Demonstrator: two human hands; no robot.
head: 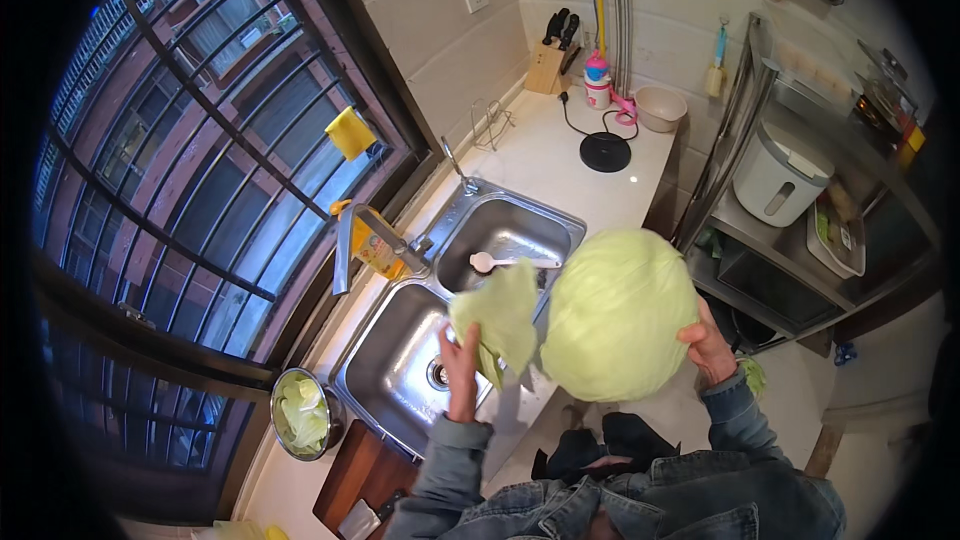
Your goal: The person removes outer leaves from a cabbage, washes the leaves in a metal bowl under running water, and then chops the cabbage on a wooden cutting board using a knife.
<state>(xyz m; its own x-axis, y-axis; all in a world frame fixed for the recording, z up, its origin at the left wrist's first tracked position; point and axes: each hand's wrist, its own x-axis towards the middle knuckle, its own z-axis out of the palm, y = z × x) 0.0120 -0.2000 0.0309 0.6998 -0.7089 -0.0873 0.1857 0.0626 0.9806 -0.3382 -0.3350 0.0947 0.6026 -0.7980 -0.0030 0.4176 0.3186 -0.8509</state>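
A large pale green cabbage head [619, 315] rests in my right hand [706, 345], which grips it from its right side. Between the thumb and fingers of my left hand [461, 364] are torn cabbage leaves [499, 315], held apart from the head and above the sink. Below lies a steel double-bowl sink [390, 337]; its far bowl contains a white ladle-like utensil [517, 262]. To the left of the near bowl, a steel bowl [333, 420] contains loose cabbage leaves [301, 412].
A wooden cutting board [360, 465] with a cleaver [364, 519] lies beside the sink. The faucet [382, 229] and an orange soap bottle [375, 244] stand by the window. Farther back are a black round pad [604, 152] and a knife block [547, 69]. A metal rack [787, 262] stands right.
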